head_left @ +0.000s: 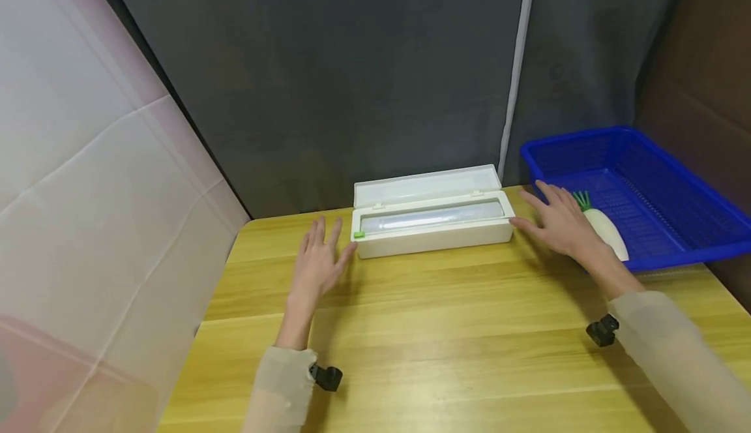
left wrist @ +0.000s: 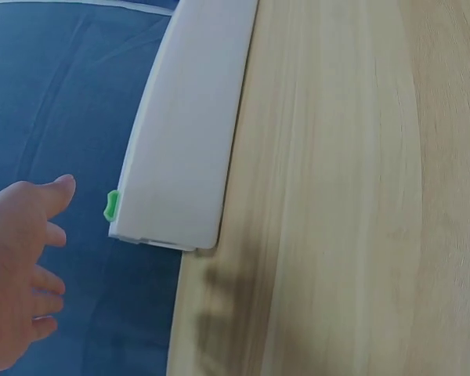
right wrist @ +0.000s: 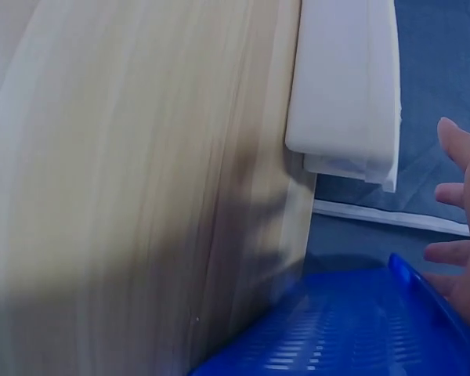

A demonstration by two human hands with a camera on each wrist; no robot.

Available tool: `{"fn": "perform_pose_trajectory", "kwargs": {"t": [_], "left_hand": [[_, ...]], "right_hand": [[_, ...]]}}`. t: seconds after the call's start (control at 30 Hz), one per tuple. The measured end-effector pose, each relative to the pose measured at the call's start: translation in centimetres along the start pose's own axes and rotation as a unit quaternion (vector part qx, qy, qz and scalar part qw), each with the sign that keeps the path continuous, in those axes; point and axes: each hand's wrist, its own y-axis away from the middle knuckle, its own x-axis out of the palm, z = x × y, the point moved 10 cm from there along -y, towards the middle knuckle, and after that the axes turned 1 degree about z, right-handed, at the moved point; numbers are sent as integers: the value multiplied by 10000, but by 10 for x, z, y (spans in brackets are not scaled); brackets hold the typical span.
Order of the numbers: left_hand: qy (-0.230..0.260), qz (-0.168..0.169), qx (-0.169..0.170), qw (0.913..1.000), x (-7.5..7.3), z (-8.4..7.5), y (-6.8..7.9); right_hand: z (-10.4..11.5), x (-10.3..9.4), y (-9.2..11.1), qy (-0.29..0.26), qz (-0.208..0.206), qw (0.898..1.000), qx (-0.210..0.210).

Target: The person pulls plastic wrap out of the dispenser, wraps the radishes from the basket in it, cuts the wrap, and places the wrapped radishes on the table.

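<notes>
A long white box [head_left: 434,242] lies near the back edge of the table, its hinged lid [head_left: 428,185] tipped back and a clear roll [head_left: 434,216] visible inside. A small green slider [head_left: 359,234] sits at its left front corner. My left hand [head_left: 317,260] is just off the left end of the box, fingers spread and holding nothing. At the opposite end, my right hand [head_left: 560,223] has its fingers extended, the thumb close to the right corner. In the left wrist view the box's side [left wrist: 180,133] lies apart from the left hand's thumb.
A blue plastic basket [head_left: 686,257] stands at the right rear, with a white radish [head_left: 607,232] with green tops inside, partly behind my right forearm. A dark curtain [head_left: 352,81] hangs behind the wooden table [head_left: 411,328]. A pale sheet [head_left: 105,192] borders the left.
</notes>
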Motion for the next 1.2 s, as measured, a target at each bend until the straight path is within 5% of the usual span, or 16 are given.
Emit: {"fn": "perform_pose_trajectory", "kwargs": {"t": [0.3,0.83,1.2], "left_hand": [[200,-564,255,9979,0,-11,-3],[791,-1431,976,9817,-3,-42,-9],[907,-1702,844,9776,2,-45,-17]], "right_hand": [[14,2,-4,-195,-253,9990,-301],[24,23,-9,-505,37,9981,-355],[35,27,-13,-687,-367,9942,-736]]}}
